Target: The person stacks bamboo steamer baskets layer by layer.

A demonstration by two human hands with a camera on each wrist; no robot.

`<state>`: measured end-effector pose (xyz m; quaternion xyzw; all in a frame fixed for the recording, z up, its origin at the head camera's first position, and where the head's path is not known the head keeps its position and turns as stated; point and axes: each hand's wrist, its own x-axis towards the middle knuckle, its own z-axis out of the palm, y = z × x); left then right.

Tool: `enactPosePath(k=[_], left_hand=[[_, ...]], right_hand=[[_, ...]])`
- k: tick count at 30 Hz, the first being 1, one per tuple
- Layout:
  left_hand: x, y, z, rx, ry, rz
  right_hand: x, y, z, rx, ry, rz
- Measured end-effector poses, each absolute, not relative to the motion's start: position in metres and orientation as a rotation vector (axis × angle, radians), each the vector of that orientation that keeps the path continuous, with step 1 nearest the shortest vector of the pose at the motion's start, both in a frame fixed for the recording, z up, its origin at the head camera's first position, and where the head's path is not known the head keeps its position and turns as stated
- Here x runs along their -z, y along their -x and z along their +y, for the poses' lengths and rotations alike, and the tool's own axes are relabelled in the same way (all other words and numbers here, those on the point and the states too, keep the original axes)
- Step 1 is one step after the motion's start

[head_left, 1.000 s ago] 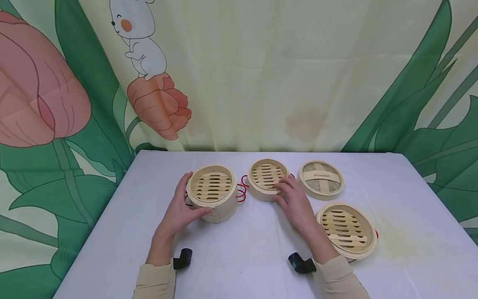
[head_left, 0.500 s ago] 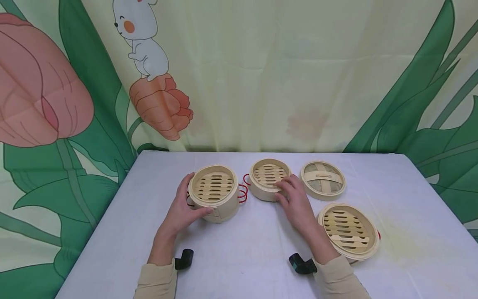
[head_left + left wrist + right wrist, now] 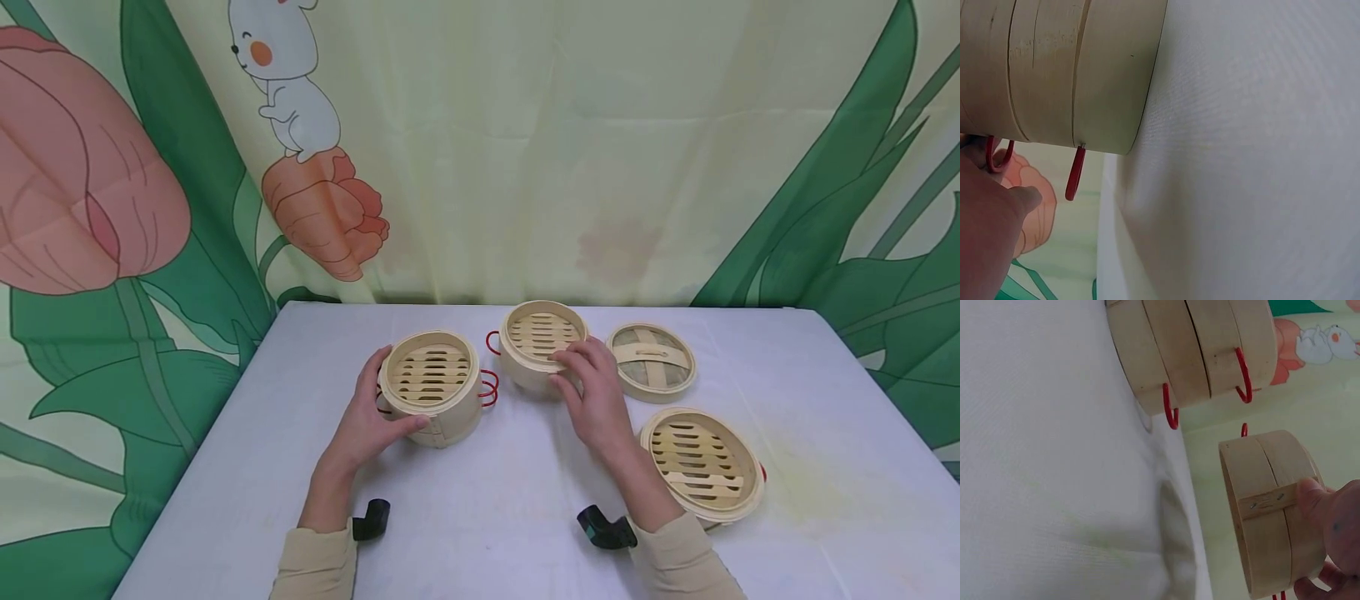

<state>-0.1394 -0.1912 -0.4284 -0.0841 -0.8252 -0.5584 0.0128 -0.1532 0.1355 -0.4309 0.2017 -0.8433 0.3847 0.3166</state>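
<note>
A two-tier bamboo steamer stack (image 3: 431,387) with red wire handles (image 3: 489,387) stands on the white table (image 3: 480,500). My left hand (image 3: 378,410) grips its left side, thumb at the front; the left wrist view shows the stack's wall (image 3: 1054,69) and a red handle (image 3: 1075,172) beside my hand (image 3: 985,219). My right hand (image 3: 579,373) grips the near rim of a single bamboo steamer tray (image 3: 540,340) and holds it a little above the table. The right wrist view shows this tray (image 3: 1269,512) in the air, pinched by my thumb (image 3: 1329,509), with the stack (image 3: 1191,350) behind it.
A bamboo lid (image 3: 650,360) lies upside down at the right of the lifted tray. Another slatted tray (image 3: 702,462) sits near my right forearm. A flower-print curtain (image 3: 525,150) hangs behind the table's far edge.
My right hand has lifted the middle tray off the table; it stood on the cloth before. The left hand and the stack have not moved.
</note>
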Motion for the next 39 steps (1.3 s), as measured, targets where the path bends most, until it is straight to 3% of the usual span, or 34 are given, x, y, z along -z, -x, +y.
enactPosePath(k=[13,39], left_hand=[[0.429,0.139,-0.192,1.738,0.259,-2.581],[0.43,0.14,-0.192,1.788,0.243,-2.549]], right_hand=[[0.407,0.148,0.127,-1.074,-0.448,-2.234],[0.366,0.139,0.091,-1.073,-0.557,-2.13]])
